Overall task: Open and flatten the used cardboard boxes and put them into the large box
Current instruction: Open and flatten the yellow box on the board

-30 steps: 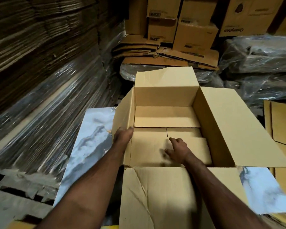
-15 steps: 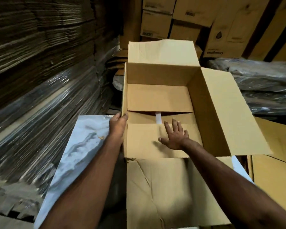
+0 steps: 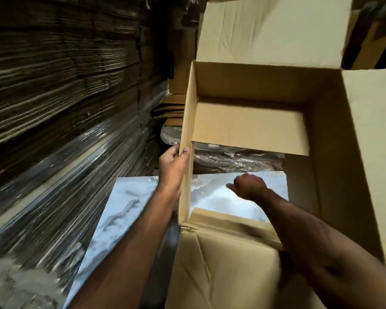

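The cardboard box (image 3: pixel 276 97) stands raised in front of both hands, its open mouth turned toward the person and its four top flaps spread outward. The left hand (image 3: pixel 173 162) pinches the edge of the left side wall, thumb on the inner face and fingers wrapped round the outer face. The right hand (image 3: pixel 250 186) is inside the box, fingers curled into a loose fist that holds nothing; it is blurred, so finer detail cannot be told. Half a second earlier the right hand lay flat, fingers spread, on the near bottom flap, and the bottom was still largely closed. That flap is now pushed out: a wide gap shows beyond the right hand, through which the marbled surface (image 3: pixel 129 204) and plastic-wrapped bundles (image 3: pixel 236 161) are visible. Only the far bottom flap (image 3: pixel 247 128) still spans the upper part of the opening. The box has also been lifted and tilted nearer to the person. The judgement is that the bottom closure is broken open and the box is ready to be collapsed once the remaining flap swings free. Flattening is not yet done, since the walls keep their rectangular form. The large destination box cannot be identified with certainty in this view. Stacks of flattened cardboard (image 3: pixel 54 74) rise to the left of the left hand.
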{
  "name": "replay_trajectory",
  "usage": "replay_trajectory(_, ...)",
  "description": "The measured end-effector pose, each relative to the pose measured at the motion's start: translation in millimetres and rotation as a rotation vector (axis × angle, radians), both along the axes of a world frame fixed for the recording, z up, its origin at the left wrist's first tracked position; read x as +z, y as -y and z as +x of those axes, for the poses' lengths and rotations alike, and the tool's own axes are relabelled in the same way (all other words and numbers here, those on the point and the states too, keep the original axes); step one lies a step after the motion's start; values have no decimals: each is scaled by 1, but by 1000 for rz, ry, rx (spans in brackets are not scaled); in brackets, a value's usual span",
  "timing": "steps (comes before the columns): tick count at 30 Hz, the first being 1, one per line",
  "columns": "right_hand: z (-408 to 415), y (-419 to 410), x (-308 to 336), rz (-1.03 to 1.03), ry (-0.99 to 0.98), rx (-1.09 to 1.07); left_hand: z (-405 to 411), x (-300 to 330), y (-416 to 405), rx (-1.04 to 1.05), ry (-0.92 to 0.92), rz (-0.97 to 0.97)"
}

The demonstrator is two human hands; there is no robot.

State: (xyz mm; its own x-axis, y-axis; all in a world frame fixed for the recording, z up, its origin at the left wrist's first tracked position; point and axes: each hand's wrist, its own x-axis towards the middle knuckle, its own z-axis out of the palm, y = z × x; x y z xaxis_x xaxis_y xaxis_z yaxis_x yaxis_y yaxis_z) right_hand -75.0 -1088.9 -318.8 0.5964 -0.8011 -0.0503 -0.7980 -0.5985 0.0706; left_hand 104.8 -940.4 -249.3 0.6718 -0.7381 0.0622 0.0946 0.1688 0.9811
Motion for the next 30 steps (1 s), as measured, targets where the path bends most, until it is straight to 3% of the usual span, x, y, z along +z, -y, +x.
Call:
replay_trajectory(2,5,4,6,-452,352,149,-1,0,0,-7,29,22)
replay_trajectory(4,7,10,23,-630,519,67,-5,-1,0,-24,9,21)
replay_trajectory(5,4,21,29,-573,473,-4,-6,-3,1,-24,-7,20)
replay_trajectory(8,-17,66,24,5,-8,-158,-9,-9,5,-27,-42,25)
replay_trajectory(10,-30,77,16,227,-169,-200,-9,-11,8,-13,-69,24)
replay_trajectory(13,-29,66,12,73,100,-133,-7,-10,16,87,-134,6)
replay_trajectory(16,-26,41,27,-209,235,-70,2,-9,30,211,-218,-20)
replay_trajectory(20,-22,22,51,-458,463,196,18,-14,45,407,-267,74)
replay_trajectory(22,-14,13,57,-594,465,303,21,-17,49,436,-297,126)
replay_trajectory(25,3,2,70,-671,398,168,21,-16,52,460,-337,150)
replay_trajectory(28,16,-2,87,-538,239,-8,19,-19,52,491,-456,137)
replay_trajectory(30,22,-1,95,-374,136,-11,15,-21,51,535,-532,99)
